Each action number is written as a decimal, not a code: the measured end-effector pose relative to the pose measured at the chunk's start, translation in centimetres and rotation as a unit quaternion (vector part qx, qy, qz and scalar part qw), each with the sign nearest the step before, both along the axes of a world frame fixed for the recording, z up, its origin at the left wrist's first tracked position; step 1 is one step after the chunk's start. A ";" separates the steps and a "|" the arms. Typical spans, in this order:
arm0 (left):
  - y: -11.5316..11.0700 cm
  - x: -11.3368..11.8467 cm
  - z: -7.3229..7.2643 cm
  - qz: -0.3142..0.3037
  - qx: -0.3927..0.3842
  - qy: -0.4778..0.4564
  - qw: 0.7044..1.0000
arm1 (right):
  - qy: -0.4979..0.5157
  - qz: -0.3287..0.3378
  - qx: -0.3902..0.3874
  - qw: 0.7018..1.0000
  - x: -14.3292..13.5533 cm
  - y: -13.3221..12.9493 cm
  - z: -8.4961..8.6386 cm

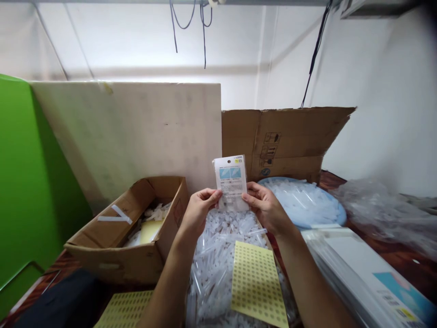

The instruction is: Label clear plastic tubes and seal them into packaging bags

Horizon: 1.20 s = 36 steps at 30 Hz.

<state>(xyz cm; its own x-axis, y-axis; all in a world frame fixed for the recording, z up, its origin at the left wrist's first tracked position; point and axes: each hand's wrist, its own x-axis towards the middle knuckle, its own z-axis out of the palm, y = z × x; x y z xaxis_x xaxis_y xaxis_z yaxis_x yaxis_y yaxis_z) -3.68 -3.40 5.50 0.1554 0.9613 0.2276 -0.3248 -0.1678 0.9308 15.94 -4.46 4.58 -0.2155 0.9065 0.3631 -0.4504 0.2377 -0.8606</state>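
Observation:
A small white printed packet (232, 184) with blue pictures and a hang hole is held upright between both hands. My left hand (203, 205) pinches its left edge, and my right hand (264, 205) grips the right edge. Below them lies a heap of small clear and white plastic pieces (215, 259) in a long container. On top of that heap rests a yellow sheet of small round stickers (257, 282). Another yellow sticker sheet (124, 310) is at the bottom left.
An open cardboard box (119, 269) stands on the left with white pieces inside. A blue round tray (342, 214) of clear packets, a stack of white packages (355, 264) and crumpled clear plastic (385, 209) are on the right. Behind stands brown cardboard (297, 141).

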 end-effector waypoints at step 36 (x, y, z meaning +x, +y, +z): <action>-1.3 -0.2 1.4 0.071 0.048 0.039 0.996 | -0.027 0.043 -0.009 0.999 0.6 -0.8 0.1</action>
<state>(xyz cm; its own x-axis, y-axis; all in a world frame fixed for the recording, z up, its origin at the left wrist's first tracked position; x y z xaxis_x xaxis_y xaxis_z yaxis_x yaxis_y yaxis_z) -3.85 -4.67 6.92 0.0407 0.9490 0.3126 -0.2197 -0.2968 0.9293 16.50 -5.22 4.67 -0.3114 0.8902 0.3326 -0.4221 0.1840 -0.8877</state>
